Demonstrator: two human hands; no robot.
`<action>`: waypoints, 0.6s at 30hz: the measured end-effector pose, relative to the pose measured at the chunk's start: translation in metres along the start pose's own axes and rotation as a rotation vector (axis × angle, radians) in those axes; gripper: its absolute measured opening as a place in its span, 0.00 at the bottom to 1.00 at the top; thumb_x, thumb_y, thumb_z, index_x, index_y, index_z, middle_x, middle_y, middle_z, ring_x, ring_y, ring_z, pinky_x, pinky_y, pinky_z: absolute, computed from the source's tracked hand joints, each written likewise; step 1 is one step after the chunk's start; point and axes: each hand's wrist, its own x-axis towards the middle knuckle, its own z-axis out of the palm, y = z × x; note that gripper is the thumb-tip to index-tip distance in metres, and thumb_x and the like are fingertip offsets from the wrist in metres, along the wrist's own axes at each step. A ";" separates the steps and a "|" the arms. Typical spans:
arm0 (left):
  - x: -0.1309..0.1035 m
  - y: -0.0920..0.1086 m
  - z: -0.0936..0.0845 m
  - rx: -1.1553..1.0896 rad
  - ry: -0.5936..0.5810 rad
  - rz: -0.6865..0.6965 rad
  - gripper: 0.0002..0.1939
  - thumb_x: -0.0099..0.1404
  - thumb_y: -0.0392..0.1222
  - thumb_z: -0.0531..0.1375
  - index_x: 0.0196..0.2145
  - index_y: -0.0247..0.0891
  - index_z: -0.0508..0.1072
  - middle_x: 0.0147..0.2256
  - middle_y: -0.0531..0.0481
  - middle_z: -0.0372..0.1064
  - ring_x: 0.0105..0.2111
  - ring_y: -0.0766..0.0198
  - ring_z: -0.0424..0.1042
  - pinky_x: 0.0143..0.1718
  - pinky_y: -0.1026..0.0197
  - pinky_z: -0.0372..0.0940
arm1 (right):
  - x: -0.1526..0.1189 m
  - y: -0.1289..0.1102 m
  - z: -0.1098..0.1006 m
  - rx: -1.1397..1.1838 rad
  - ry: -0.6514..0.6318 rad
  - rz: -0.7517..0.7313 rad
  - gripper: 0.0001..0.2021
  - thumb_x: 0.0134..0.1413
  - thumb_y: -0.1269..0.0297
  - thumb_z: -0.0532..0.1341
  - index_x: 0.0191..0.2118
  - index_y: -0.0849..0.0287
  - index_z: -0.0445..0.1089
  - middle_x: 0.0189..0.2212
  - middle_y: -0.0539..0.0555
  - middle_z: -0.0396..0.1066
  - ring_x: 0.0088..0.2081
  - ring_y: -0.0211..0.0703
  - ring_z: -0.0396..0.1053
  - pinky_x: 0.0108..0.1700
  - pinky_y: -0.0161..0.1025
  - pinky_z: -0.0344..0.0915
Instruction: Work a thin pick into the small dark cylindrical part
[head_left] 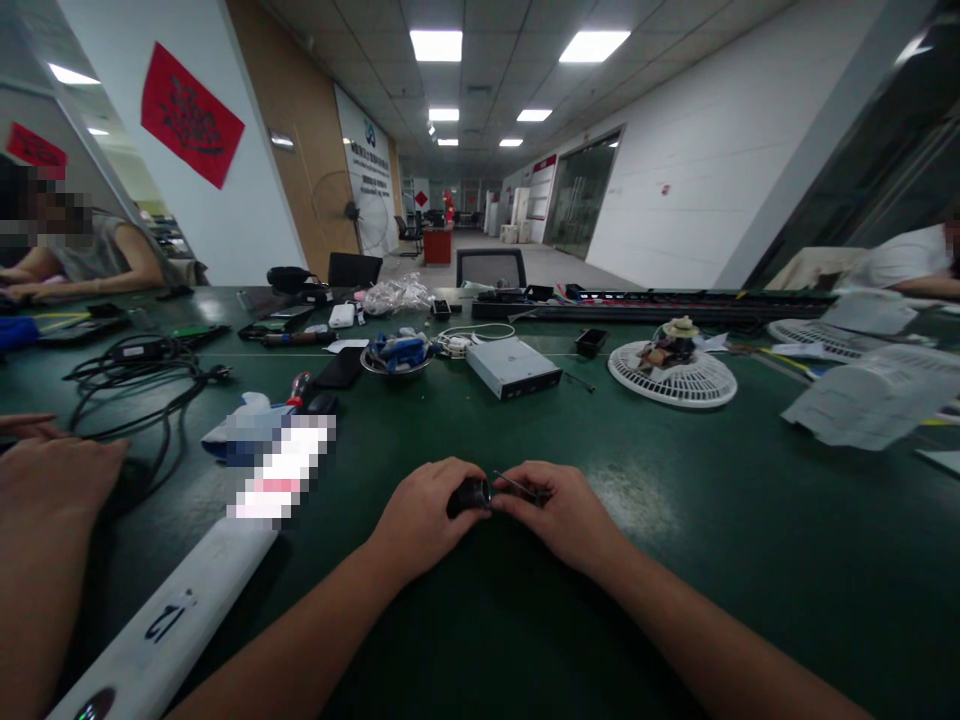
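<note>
Just above the green tabletop, my left hand (427, 510) is closed around a small black cylindrical part (472, 494), its round end facing right. My right hand (559, 508) meets it from the right, fingers pinched on a thin metal rod (516, 484). The rod slants up and left from the fingers toward the black part. Its other end is hidden in my right hand, so I cannot tell what kind of tool or pin it is. The fingertips of both hands nearly touch.
Beyond my hands lie an optical disc drive (514, 368), a bowl of blue items (397, 352) and a white fan grille (673, 374). On the left are a long white device (176, 610), black cables (150, 370) and another person's arm (49, 540). White plastic housings (877, 395) stand at right.
</note>
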 end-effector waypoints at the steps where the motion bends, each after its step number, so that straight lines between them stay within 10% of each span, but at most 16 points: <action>1: 0.000 0.000 0.000 -0.007 0.002 0.000 0.15 0.60 0.39 0.66 0.45 0.43 0.70 0.42 0.50 0.72 0.42 0.57 0.71 0.44 0.53 0.65 | 0.000 0.000 0.000 0.020 -0.010 0.021 0.06 0.52 0.63 0.66 0.37 0.55 0.77 0.30 0.49 0.76 0.31 0.40 0.71 0.33 0.36 0.63; 18: 0.000 0.002 -0.001 -0.028 -0.044 0.050 0.16 0.59 0.38 0.67 0.44 0.43 0.71 0.42 0.51 0.73 0.42 0.57 0.71 0.44 0.54 0.64 | 0.000 0.001 0.000 0.008 0.002 -0.053 0.04 0.53 0.66 0.66 0.36 0.54 0.78 0.31 0.49 0.77 0.33 0.40 0.72 0.36 0.36 0.63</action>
